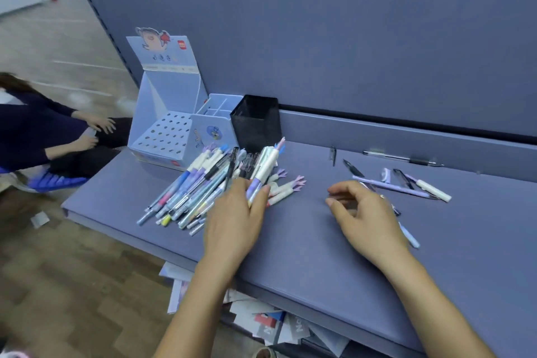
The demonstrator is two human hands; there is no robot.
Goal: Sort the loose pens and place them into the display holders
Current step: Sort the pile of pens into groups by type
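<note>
- The left hand point(232, 224) lies palm down on the blue-grey surface point(305, 256), its grip clenched lightly on a purple-and-white pen point(263, 177) caught between the fingers at the near right edge of the pen pile point(200, 192).
- That pen slants up and away from the fingers, its white upper end pointing toward the black mesh pen cup point(257, 122).
- The pile fans out to the left of and beyond the left grip; the pens lie side by side and crossed, tips toward the surface's front edge.
- Further beyond the grip, left of the mesh cup, stand a divided light-blue holder point(215, 128) and a perforated cardboard display box point(165, 136), touching one another.
- The right hand point(369, 218) hovers palm down with fingers curled; its grip is released, grasping nothing that shows.
- Just beyond and to the right of the right grip lie a few scattered pens point(406, 186), some partly hidden under the hand.
- A clear black-tipped pen point(404, 158) lies well apart, near the back wall.
</note>
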